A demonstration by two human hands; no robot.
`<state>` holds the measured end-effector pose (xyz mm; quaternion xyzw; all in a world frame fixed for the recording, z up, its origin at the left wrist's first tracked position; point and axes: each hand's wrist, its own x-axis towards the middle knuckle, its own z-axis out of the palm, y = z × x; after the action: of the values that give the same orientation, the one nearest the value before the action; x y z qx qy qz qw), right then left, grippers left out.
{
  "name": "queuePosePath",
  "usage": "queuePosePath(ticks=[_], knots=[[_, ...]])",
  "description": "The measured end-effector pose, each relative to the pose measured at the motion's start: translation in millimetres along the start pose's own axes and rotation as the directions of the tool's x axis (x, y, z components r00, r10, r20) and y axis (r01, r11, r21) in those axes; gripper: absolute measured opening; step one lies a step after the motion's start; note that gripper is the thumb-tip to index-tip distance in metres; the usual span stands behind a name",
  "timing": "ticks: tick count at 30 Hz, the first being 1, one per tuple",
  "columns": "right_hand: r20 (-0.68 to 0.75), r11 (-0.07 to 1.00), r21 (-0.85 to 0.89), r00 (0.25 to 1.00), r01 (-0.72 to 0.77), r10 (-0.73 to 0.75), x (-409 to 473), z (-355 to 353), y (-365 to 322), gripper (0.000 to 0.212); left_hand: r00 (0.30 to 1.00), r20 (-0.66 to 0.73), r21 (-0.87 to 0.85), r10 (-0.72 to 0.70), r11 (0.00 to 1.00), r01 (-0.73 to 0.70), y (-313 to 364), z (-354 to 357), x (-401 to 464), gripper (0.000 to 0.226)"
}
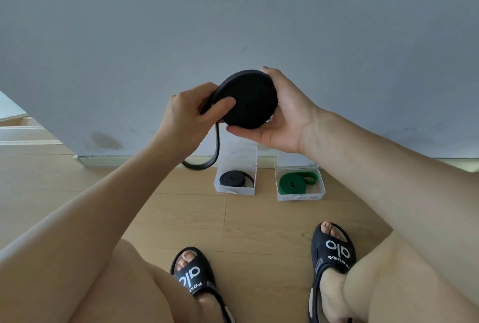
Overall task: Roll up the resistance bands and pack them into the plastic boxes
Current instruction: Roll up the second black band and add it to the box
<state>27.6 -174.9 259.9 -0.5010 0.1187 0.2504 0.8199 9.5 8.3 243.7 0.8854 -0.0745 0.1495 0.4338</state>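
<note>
A: What is in the boxes on the floor?

B: Two clear plastic boxes stand side by side by the foot of the wall, lids tipped open against it. The left box (235, 183) holds a coiled black band (234, 178). The right box (299, 187), at three o'clock from the first and a little apart from it, holds a rolled green band (295, 182) with a loop of it poking toward two o'clock.

A: And the hands?

B: Both are raised above the boxes, holding a big black roll (250, 101) between them. The right hand (282, 117) cups the roll from its three o'clock side, fingers curled over the top edge and thumb beneath. The left hand (190, 115) pinches the roll at nine o'clock, thumb across its flat face.

A: Is it fully wound?

B: No. A loose tail (207, 159) hangs from the roll at seven o'clock, curling just above the floor.

A: Anything else?

B: Two black sandals (334, 252) on the person's feet, at six o'clock from the boxes.
</note>
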Motion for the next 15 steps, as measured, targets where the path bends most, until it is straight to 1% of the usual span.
queuePosePath(ticks=[2, 4, 6, 7, 9, 12, 14, 15], knots=[[0.025, 1.000, 0.006, 1.000, -0.014, 0.014, 1, 0, 2, 0.048, 1.000, -0.025, -0.010, -0.015, 1.000, 0.014, -1, 1, 0, 0.032], [0.033, 0.999, -0.028, 0.999, -0.039, 0.040, 4, -1, 4, 0.053, 0.999, -0.037, 0.000, 0.001, 1.000, -0.001, 1, 0, -1, 0.035], [-0.002, 0.991, -0.119, 0.998, -0.065, 0.065, 6, -2, 4, 0.059, 0.999, -0.047, 0.010, 0.015, 1.000, -0.015, 2, -3, -2, 0.035], [-0.023, 0.980, -0.194, 0.999, -0.052, 0.049, 6, -3, 3, 0.059, 0.998, -0.057, 0.022, 0.020, 1.000, -0.019, 3, -4, -2, 0.035], [-0.035, 0.933, -0.358, 0.998, 0.034, -0.049, 4, -3, 1, 0.054, 0.998, -0.068, 0.048, 0.019, 0.999, -0.016, 4, -4, -1, 0.036], [0.023, 0.842, -0.503, 0.976, 0.197, -0.214, 1, 1, -1, 0.053, 0.999, -0.036, 0.066, -0.016, 0.998, 0.018, 4, -3, 1, 0.032], [0.010, 0.813, -0.517, 0.951, 0.269, -0.308, 9, 3, 3, 0.049, 0.997, -0.004, -0.025, -0.081, 0.996, 0.081, 3, -2, 0, 0.031], [-0.011, 0.831, -0.478, 0.944, 0.284, -0.329, 14, 2, 6, 0.047, 0.995, 0.012, -0.071, -0.102, 0.992, 0.103, 3, 0, 0, 0.033]])
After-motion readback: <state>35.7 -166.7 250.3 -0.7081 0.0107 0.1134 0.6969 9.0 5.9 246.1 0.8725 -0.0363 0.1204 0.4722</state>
